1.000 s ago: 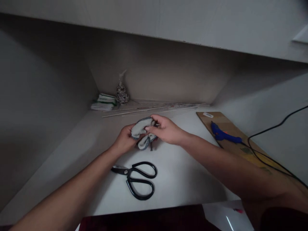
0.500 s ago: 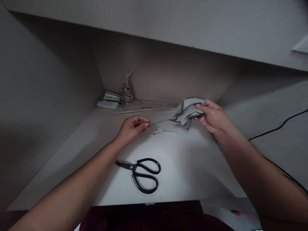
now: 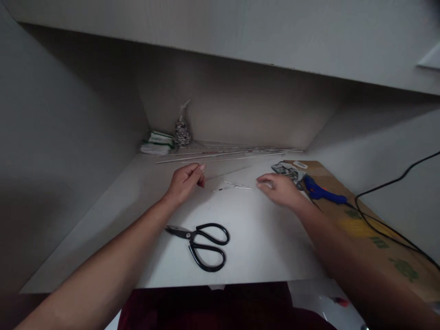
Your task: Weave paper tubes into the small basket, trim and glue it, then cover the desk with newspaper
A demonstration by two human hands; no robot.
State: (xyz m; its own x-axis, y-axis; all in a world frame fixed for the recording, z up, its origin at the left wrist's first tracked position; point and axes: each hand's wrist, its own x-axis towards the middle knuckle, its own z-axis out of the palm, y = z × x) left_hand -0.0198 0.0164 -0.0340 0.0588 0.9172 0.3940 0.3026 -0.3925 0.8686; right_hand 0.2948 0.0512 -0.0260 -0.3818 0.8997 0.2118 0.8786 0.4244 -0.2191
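My left hand (image 3: 184,182) is closed in a pinch on a thin rod (image 3: 229,173), which points right and slightly away from me. Over the white tabletop, my right hand (image 3: 280,189) has its thumb and fingers apart and holds nothing. Between the hands lie several short pieces of white stick (image 3: 235,185). A crumpled grey and white cloth (image 3: 286,169) rests just beyond my right hand, beside a blue glue gun (image 3: 323,191). Nearer to me lies a pair of black-handled scissors (image 3: 201,245), blades toward the left.
Long thin sticks (image 3: 233,153) lie along the back wall. At the back left stand a woven cone-shaped piece (image 3: 182,132) and a folded white and green packet (image 3: 157,143). Cardboard (image 3: 364,238) covers the right side, crossed by a black cord (image 3: 385,184). A shelf (image 3: 220,32) overhangs the tabletop.
My right hand has let go of the cloth, which now lies at the right, and has moved nearer and slightly left. My left hand keeps the rod. The cardboard and glue gun now show.
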